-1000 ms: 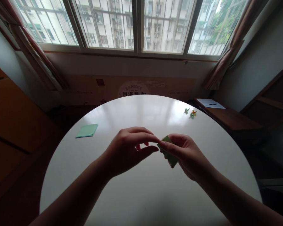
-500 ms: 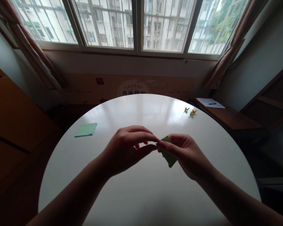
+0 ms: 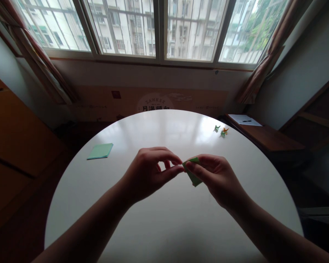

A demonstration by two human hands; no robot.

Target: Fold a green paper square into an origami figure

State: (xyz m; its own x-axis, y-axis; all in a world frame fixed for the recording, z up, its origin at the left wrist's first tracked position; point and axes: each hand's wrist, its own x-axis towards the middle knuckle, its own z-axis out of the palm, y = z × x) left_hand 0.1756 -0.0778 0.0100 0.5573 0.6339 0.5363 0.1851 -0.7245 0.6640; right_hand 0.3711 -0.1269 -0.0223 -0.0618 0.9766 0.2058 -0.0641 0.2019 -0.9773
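Observation:
A folded piece of green paper [image 3: 194, 178] is held above the white table, over its middle. My right hand [image 3: 215, 175] grips it, with the thumb across its upper part and the other fingers mostly behind it. My left hand [image 3: 153, 168] is closed in a pinch, with thumb and forefinger meeting at the paper's left corner. The other left fingers curl loosely behind. Part of the paper is hidden by the right thumb and palm.
The round white table [image 3: 164, 226] fills the front. A stack of light green paper sheets [image 3: 100, 150] lies at its left. Small folded green and orange paper figures [image 3: 223, 132] stand at the back right. Beyond is a wooden surface [image 3: 279, 138] with a white sheet [image 3: 242, 119] and pen.
The left forefinger has bent and drawn in toward the thumb at the paper's corner. The green paper has tilted slightly, and its lower tip sits a little higher and further left.

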